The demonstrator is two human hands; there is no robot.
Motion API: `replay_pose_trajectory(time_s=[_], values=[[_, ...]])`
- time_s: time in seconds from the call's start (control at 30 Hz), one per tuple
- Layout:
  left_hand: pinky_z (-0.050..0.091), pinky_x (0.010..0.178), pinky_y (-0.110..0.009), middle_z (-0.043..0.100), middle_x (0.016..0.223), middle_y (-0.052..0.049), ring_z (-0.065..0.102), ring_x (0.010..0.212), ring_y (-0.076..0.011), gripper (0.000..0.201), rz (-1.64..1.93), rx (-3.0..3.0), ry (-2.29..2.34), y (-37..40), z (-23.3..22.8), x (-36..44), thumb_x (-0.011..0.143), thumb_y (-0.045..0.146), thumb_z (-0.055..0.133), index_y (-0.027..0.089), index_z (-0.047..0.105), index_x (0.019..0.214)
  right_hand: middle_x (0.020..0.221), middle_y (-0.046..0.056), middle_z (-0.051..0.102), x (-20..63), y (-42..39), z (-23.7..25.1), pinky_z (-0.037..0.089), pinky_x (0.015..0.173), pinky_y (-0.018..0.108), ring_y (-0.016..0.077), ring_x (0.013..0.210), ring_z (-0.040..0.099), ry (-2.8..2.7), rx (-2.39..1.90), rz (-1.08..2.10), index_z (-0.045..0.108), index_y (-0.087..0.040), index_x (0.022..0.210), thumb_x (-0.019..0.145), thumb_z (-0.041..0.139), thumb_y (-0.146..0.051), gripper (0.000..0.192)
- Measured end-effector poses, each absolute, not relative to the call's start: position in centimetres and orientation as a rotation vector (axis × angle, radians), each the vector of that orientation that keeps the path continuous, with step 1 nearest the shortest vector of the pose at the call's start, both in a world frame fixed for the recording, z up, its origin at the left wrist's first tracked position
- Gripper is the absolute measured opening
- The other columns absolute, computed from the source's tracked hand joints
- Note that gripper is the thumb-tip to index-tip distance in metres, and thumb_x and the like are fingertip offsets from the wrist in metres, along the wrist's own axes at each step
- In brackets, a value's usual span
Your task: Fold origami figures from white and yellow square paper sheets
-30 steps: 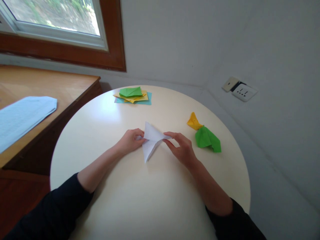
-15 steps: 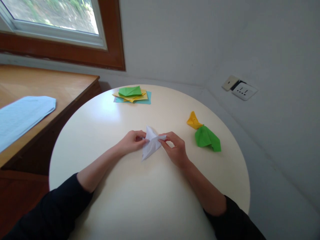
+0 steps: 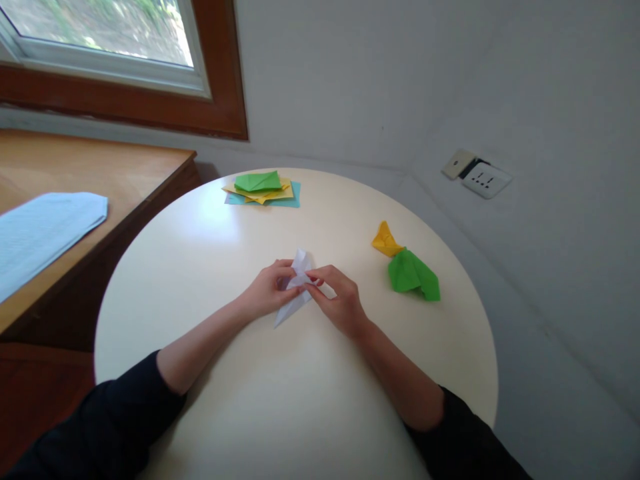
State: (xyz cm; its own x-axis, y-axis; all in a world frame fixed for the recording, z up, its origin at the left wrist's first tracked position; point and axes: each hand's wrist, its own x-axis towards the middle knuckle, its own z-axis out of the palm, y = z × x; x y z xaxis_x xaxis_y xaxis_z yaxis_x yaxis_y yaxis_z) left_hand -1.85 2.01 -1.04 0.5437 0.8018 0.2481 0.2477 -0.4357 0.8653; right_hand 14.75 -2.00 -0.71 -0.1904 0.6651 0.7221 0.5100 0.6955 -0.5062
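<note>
A folded piece of white paper (image 3: 294, 307) is held between both hands above the middle of the round table. My left hand (image 3: 273, 287) grips its left side, thumb in front and fingers behind. From the right, my right hand (image 3: 339, 297) pinches the paper near its centre with thumb and fingertips. One narrow point of the paper stands up behind the hands, and another slants down toward me at the left. The fingers hide the folds in the middle.
On the white table (image 3: 295, 407), a yellow folded paper (image 3: 385, 240) touches a green folded paper (image 3: 413, 275) at the right. A stack of coloured papers (image 3: 263, 188) lies at the back. Left stands a wooden desk (image 3: 145, 163) with a light blue cloth-like item (image 3: 50, 230).
My hands have come closer together on the white paper. The right hand has moved left, and the paper looks narrower, with its right flap drawn inward.
</note>
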Motion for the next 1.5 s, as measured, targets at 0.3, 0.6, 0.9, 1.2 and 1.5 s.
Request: replay_pose_trajectory(time_s=[0.3,0.6,0.9,1.2,1.5], values=[[0.046,0.086,-0.034,0.054,0.117,-0.011,0.055,0.104,-0.0242,0.023,0.812,1.896,0.833,2.7,-1.7,-2.7,0.068,0.028,0.061,0.016,0.067,0.086,0.093,0.005,0.063,16.9,-1.0,-2.5,0.052,0.073,0.03,0.0158,0.086,0.06,-1.911,-0.963,0.552,0.061,-0.022,0.098,0.069,0.069,-0.021,0.03],[0.043,0.093,-0.035,0.049,0.121,-0.012,0.052,0.109,-0.0258,0.022,0.749,2.077,0.889,2.7,-1.3,-2.7,0.065,0.028,0.063,0.015,0.066,0.082,0.094,0.005,0.061,15.9,-1.3,-2.1,0.053,0.078,0.032,0.0163,0.086,0.06,-1.94,-0.954,0.455,0.06,-0.023,0.099,0.072,0.066,-0.017,0.029],[0.038,0.098,-0.035,0.04,0.129,-0.014,0.046,0.116,-0.0272,0.02,0.778,2.075,0.924,2.6,-1.6,-2.6,0.066,0.027,0.06,0.013,0.063,0.08,0.098,0.005,0.055,15.4,-1.2,-2.6,0.058,0.072,0.027,0.0153,0.088,0.059,-1.833,-0.974,0.559,0.058,-0.024,0.103,0.077,0.059,-0.018,0.027],[0.043,0.088,-0.037,0.028,0.139,-0.014,0.031,0.128,-0.029,0.022,0.842,1.948,0.883,2.4,-1.2,-2.9,0.061,0.019,0.059,0.019,0.047,0.079,0.086,0.004,0.062,15.5,-1.4,-2.2,0.055,0.07,0.028,0.0146,0.078,0.061,-1.906,-1.0,0.337,0.06,-0.02,0.091,0.078,0.054,-0.011,0.017],[0.031,0.1,-0.038,0.025,0.139,-0.009,0.021,0.132,-0.0249,0.036,1.003,1.853,0.906,2.4,-1.4,-2.8,0.056,0.004,0.048,0.02,0.046,0.088,0.084,0.005,0.065,15.4,-1.4,-2.1,0.052,0.073,0.028,0.0152,0.08,0.062,-1.953,-1.01,0.306,0.061,-0.021,0.086,0.078,0.049,-0.008,0.018]])
